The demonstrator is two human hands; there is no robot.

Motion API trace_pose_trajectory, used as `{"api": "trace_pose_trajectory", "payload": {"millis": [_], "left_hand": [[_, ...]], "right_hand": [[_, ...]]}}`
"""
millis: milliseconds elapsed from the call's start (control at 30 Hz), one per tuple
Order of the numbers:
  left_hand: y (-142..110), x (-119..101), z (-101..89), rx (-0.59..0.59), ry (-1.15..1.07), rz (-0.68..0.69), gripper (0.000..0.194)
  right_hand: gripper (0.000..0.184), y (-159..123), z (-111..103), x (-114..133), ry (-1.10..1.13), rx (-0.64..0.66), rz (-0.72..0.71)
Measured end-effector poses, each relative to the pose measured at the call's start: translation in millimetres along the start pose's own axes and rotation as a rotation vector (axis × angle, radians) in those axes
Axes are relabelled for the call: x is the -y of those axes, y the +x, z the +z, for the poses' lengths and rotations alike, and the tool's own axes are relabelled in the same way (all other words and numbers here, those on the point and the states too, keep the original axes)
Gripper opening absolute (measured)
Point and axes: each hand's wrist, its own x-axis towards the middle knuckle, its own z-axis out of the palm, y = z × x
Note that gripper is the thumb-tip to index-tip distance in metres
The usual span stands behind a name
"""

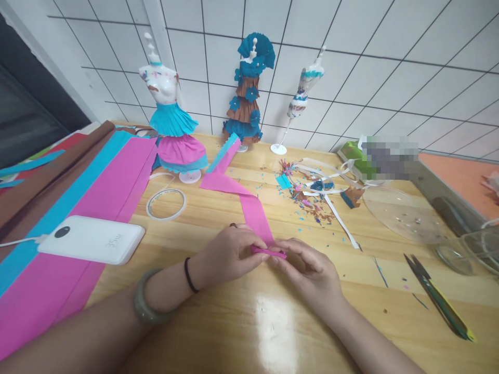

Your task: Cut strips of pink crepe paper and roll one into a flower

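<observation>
Nearest: my left hand (pixel 232 252), bangle and dark band on that arm, pinches the near end of a pink crepe-paper strip (pixel 255 215) between thumb and fingers. My right hand (pixel 312 267) grips the same folded end from the other side, fingertips close to the left's. The strip runs away from me across the wooden desk (pixel 187 322), bends midway, and ends in a blue-edged portion.

To my right, open-bladed scissors (pixel 438 296). To my left, a white power bank (pixel 91 239), cable attached, lying on pink, blue and brown crepe sheets (pixel 113 192); beside them a roll of white tape (pixel 166 204).

Further out, right of the strip: paper scraps (pixel 312 205) tangled with narrow white strips (pixel 339 221).

Far edge, by the tiled wall (pixel 362 67): three miniature dress forms. Left one (pixel 161 85) in blue and pink; middle one (pixel 247 98) in ruffled brown and blue with flowers; right one (pixel 306 91) without a skirt, on a white stand.
</observation>
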Motion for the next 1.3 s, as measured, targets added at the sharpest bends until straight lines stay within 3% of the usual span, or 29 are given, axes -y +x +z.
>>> {"api": "trace_pose_trajectory", "payload": {"millis": [200,500,667,967,1300], "left_hand": [[1,3,2.1,-0.071,-0.023,-0.007,0.011],[1,0,1.9,-0.082,0.045,-0.017,0.009],[0,2,0.7,-0.026,0.034,0.069,0.01],[0,5,3.9,-0.07,0.089,0.138,0.011],[0,3,1.9,-0.101,0.103,0.065,0.012]], "right_hand": [[0.019,-1,0,-3,-0.023,-0.053,0.018],[0.02,-2,0,-9,0.045,-0.067,0.072],[0.021,-2,0,-7,0.079,-0.038,0.069],[0.021,-4,4,-9,0.059,0.012,0.071],[0.021,-4,-1,-11,0.059,-0.033,0.109]]}}
